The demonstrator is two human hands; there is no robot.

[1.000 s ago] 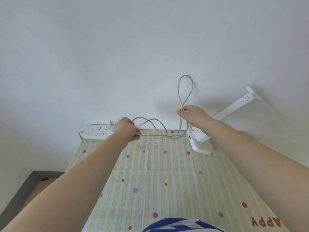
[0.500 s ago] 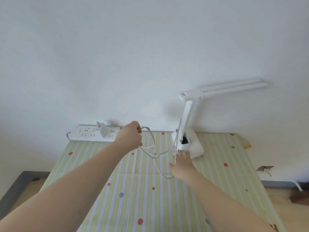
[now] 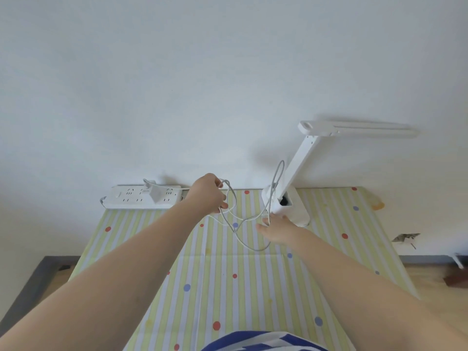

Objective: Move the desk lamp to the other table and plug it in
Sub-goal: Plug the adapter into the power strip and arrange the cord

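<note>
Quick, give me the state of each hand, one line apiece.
Left hand: fingers curled round loops of the lamp cable.
Right hand: fingers extended by the desk lamp base, touching the cable; no clear grip.

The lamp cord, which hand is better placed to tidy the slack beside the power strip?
Probably left. The left hand already grips the cord loops right beside the power strip; the right hand lies open by the lamp base.

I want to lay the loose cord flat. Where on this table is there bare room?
Bare cloth shows along the table between the two forearms, and to the right of the lamp. It is crowded at the back: power strip, left hand holding the cord, right hand by the lamp base.
</note>
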